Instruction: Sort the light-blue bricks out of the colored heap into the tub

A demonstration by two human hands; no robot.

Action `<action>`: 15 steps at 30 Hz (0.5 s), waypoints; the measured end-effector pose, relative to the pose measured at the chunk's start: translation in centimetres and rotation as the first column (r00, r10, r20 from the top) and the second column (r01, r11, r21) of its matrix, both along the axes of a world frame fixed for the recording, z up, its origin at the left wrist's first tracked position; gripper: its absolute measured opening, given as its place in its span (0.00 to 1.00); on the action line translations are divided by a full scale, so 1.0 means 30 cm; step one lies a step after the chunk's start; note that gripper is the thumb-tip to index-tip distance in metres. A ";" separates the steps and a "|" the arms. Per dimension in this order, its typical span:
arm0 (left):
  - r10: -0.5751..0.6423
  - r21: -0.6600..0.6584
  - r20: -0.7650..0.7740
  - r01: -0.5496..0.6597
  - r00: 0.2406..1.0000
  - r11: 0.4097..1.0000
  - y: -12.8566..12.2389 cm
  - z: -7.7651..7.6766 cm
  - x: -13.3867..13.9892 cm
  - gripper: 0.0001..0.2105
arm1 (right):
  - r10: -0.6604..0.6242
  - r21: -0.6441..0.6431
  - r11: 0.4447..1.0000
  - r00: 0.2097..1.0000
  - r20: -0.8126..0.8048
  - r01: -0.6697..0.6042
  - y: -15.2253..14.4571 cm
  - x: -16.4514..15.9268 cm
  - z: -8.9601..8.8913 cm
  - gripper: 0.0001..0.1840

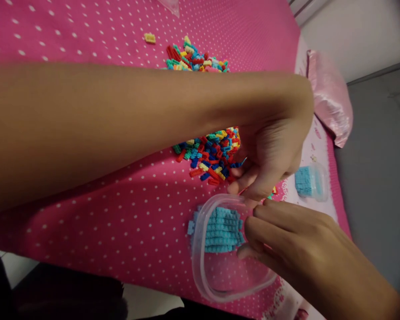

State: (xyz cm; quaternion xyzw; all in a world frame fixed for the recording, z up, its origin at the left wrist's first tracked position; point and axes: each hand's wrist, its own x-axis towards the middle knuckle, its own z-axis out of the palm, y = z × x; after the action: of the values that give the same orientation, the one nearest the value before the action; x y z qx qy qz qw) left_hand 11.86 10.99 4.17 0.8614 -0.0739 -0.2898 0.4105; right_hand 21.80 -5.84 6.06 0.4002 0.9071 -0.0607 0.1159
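My left hand (pixel 270 155) reaches across from the left, its fingers curled down beside the loose pile of building bricks (pixel 213 155). A dark blue brick (pixel 236 165) shows at its fingertips; whether it is gripped is hard to see. My right hand (pixel 286 235) comes from the lower right, with bent fingers and thumb closed at the side of a clear plastic container (pixel 200 266). Light blue bricks (pixel 223 229) in neat joined rows show in that container. Part of its right side is hidden behind my right hand.
Beyond my left forearm the pile continues with mixed bricks (pixel 200 60), and one yellow brick (pixel 150 38) lies apart. A second clear container (pixel 318 182) with light blue bricks (pixel 303 181) stands right. Pink dotted cloth (pixel 120 231) covers the surface; a shiny pink cushion (pixel 331 98) lies near the wall.
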 end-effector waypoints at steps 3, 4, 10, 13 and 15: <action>-0.016 -0.006 -0.022 0.016 1.000 1.000 -0.001 0.002 -0.001 0.09 | 0.005 0.035 0.999 1.000 -0.011 -0.005 -0.002 -0.003 -0.004 0.18; -0.019 -0.012 -0.026 0.019 0.999 1.000 -0.001 0.001 -0.001 0.09 | 0.005 0.046 0.999 1.000 -0.015 -0.005 -0.002 -0.004 -0.004 0.18; -0.019 -0.038 -0.016 0.018 1.000 0.999 0.002 -0.007 0.000 0.08 | 0.014 0.024 1.000 1.000 -0.018 -0.013 -0.001 -0.004 -0.007 0.18; -0.016 -0.035 -0.012 0.016 1.000 0.999 0.002 -0.008 0.002 0.07 | 0.008 0.006 1.000 1.000 -0.019 -0.008 0.007 0.000 -0.004 0.18; -0.019 -0.038 -0.003 0.019 1.000 0.999 0.005 -0.007 0.002 0.08 | 0.002 -0.011 1.000 0.999 -0.039 -0.003 0.012 0.010 0.005 0.19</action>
State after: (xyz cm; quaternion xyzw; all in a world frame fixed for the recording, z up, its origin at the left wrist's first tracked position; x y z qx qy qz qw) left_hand 11.93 11.12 3.95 0.8523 -0.0870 -0.2935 0.4242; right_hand 22.09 -5.50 6.20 0.3971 0.9093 -0.0730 0.1006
